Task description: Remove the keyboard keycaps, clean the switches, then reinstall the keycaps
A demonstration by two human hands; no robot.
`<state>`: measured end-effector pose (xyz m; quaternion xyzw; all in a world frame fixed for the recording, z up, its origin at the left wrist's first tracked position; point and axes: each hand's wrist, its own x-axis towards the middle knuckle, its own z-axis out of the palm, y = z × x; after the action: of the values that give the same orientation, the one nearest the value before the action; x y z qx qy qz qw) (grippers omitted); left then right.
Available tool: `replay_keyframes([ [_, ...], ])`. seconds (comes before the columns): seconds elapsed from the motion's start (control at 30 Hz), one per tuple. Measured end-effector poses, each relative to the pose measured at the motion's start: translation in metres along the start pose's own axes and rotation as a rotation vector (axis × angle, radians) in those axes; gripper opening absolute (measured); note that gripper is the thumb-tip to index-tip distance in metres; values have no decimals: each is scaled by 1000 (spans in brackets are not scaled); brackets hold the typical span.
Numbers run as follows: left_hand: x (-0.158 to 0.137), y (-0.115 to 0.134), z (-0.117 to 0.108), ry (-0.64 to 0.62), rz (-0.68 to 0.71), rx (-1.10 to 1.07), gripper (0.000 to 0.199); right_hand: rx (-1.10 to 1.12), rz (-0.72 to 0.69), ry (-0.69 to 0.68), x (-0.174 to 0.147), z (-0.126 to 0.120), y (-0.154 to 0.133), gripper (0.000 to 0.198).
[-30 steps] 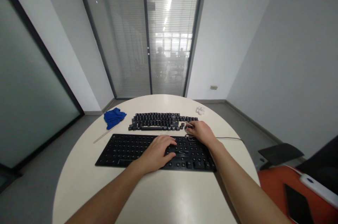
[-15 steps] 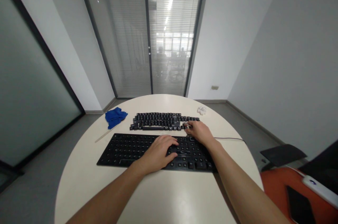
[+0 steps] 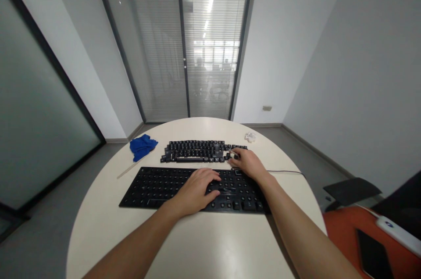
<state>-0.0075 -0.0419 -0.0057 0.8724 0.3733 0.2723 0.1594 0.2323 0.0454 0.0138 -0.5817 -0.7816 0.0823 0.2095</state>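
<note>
A black keyboard base (image 3: 158, 184) with most of its keycaps off lies across the table. My left hand (image 3: 195, 189) rests flat over its middle, fingers spread and holding nothing. Just beyond the base, loose black keycaps (image 3: 190, 152) are laid out in rows. My right hand (image 3: 246, 161) reaches over the upper right of the base to the right end of these rows. Its thumb and index finger curl around a small dark keycap, partly hidden by the fingers. A few keycaps (image 3: 248, 205) sit on the base's lower right corner.
On the round table (image 3: 210, 244), a blue cloth (image 3: 143, 146) and a thin wooden stick (image 3: 130, 169) lie at left. Crumpled white tissue (image 3: 250, 137) is at the back right. A cable (image 3: 286, 171) runs off the right edge. An orange chair (image 3: 342, 230) holds a phone (image 3: 373, 252) and a white power strip (image 3: 399, 233).
The view has shifted very slightly. My right fingers have moved a little among the loose keycaps; my left hand stays on the base.
</note>
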Motion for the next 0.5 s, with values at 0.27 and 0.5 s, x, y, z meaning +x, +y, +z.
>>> replay_keyframes([
  [0.27, -3, 8, -4, -107, 27, 124, 72, 387, -50, 245, -20, -32, 3, 61],
  [0.5, -3, 2, -6, -146, 3, 126, 73, 776, -94, -266, -43, -38, -17, 55],
])
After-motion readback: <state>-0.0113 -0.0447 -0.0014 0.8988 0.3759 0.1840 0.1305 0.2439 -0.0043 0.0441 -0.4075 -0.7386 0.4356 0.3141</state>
